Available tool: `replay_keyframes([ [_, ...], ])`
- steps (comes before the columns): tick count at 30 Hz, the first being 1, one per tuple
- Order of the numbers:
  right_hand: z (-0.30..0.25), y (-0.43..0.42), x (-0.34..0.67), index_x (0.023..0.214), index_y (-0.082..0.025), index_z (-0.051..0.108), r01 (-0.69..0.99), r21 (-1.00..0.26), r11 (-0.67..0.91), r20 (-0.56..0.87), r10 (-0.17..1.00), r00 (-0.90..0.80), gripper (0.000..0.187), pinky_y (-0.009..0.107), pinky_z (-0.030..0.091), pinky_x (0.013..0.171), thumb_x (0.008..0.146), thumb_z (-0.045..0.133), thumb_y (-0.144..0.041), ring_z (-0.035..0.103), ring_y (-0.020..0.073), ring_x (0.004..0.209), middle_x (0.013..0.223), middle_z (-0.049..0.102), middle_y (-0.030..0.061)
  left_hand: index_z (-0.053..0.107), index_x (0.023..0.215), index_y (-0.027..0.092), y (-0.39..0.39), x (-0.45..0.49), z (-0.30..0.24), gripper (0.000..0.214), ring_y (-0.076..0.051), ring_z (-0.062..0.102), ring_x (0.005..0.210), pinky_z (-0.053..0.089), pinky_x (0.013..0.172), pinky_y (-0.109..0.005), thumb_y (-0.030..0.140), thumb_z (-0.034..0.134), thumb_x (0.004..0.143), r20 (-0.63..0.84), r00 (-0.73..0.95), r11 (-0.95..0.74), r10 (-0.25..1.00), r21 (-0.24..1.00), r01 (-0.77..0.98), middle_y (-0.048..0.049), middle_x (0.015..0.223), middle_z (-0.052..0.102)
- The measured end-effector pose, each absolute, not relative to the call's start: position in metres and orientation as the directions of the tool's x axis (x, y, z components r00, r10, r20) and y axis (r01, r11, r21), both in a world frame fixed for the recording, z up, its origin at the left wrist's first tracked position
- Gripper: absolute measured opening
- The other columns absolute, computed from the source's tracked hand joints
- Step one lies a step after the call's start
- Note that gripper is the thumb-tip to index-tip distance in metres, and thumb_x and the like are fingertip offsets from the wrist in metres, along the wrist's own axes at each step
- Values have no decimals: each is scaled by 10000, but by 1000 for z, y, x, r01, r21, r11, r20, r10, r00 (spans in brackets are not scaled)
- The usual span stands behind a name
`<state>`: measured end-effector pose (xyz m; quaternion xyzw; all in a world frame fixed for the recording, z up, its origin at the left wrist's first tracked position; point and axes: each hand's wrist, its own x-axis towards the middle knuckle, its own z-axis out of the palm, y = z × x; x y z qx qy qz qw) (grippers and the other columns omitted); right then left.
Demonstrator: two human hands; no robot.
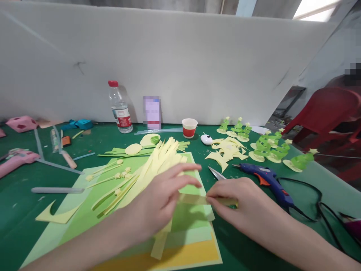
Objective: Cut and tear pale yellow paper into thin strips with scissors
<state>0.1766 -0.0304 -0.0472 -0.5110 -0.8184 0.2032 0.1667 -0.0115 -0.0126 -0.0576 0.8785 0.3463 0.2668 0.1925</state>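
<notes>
My right hand (239, 205) pinches one end of a pale yellow paper strip (194, 199) that runs leftwards. My left hand (160, 199) holds the strip's other end, its upper fingers stretched out over a pile of yellow paper strips (158, 162). Both hands hover above stacked green and yellow paper sheets (186, 222) on the green table (17, 210). Scissors (216, 174) lie just beyond my right hand, their handles hidden by it.
A blue glue gun (267, 180) with a black cord lies to the right. Several green paper trees (270, 146), yellow offcuts (225, 150), a red paper cup (189, 128), a water bottle (120, 109), a white mouse-like object (207, 139), glue sticks (58, 190), a pink glue gun (15, 160). Red chair (327, 109) at right.
</notes>
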Motion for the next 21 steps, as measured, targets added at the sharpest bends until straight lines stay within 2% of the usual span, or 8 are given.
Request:
replay_keyframes([
  [2,-49,-33,174,665,-166,667,754,-508,415,81,895,-438,227,195,373,498,726,469,-73,570,114,529,602,652,14,601,898,199,-22,-2,-58,240,-99,602,845,454,745,-159,114,389,825,304,610,-651,732,577,494,10,952,652],
  [5,-50,-35,173,668,-165,680,746,-510,428,90,889,-448,217,181,346,456,729,487,-89,561,106,494,573,652,22,637,820,162,-27,4,-59,135,-90,607,625,450,575,-140,170,503,803,306,593,-642,745,569,513,14,723,677],
  [9,-57,-37,171,633,-167,676,751,-495,436,129,892,-433,227,180,327,448,742,486,-111,541,97,464,536,635,28,647,756,134,-24,4,-67,143,-85,590,552,418,511,-137,105,508,775,365,608,-698,705,507,506,-2,661,672],
  [14,-64,-35,168,573,-152,665,755,-480,447,167,891,-422,230,184,318,440,716,492,-105,494,81,426,481,602,25,640,659,131,-21,3,-75,135,-82,536,456,376,445,-157,96,526,722,369,575,-681,730,458,571,10,548,640],
  [21,-37,-23,193,551,-152,663,804,-467,369,78,922,-378,231,193,328,418,697,484,-148,463,86,430,481,603,7,654,676,170,6,-16,-57,189,-133,583,547,430,513,-215,218,488,752,108,437,-406,893,614,677,2,637,670],
])
